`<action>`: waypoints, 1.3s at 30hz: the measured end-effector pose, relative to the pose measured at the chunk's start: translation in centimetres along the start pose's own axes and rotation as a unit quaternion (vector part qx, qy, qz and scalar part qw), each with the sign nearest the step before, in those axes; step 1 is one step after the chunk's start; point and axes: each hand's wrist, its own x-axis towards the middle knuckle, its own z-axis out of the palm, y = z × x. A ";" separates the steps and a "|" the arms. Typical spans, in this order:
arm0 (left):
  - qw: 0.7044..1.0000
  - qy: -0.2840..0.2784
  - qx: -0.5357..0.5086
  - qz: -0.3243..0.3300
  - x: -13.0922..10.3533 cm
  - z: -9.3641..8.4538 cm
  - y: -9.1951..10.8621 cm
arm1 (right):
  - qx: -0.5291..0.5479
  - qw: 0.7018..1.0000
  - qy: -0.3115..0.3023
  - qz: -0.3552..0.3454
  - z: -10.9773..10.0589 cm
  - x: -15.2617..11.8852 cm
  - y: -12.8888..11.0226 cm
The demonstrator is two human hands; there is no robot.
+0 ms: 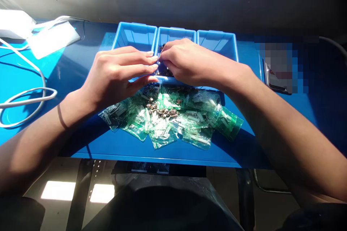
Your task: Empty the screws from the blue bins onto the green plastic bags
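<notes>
My right hand (pixel 187 59) reaches into the middle blue bin (pixel 177 34). Its fingers are pinched together over small dark metal parts (pixel 167 73) on the bin's bottom; whatever lies between the fingertips is hidden. My left hand (pixel 116 70) hovers across the front of the left blue bin (pixel 137 36), fingers stretched out toward the middle bin's left wall, with nothing visible in them. In front of the bins lie several small clear green-tinted plastic bags (pixel 162 137) with white strips inside. A heap of loose brownish metal pieces (pixel 165 113) rests among the bags.
The right blue bin (pixel 218 39) stands beside the middle one. On the blue table (pixel 151 156), white cables (pixel 40 79) and a white flat piece (pixel 54 39) lie at left. A dark flat device (pixel 273 81), partly blurred out, is at right. A grey wall (pixel 173 0) rises behind.
</notes>
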 end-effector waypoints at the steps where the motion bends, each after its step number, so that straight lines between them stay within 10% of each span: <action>1: 1.000 0.002 0.001 0.003 0.0 0.0 0.0 | -0.016 1.000 -0.006 0.009 -0.2 -0.1 -0.6; 39: 1.000 0.016 -0.013 -0.021 0.0 0.1 0.4 | 0.130 0.988 -0.033 0.077 -1.0 0.0 -2.3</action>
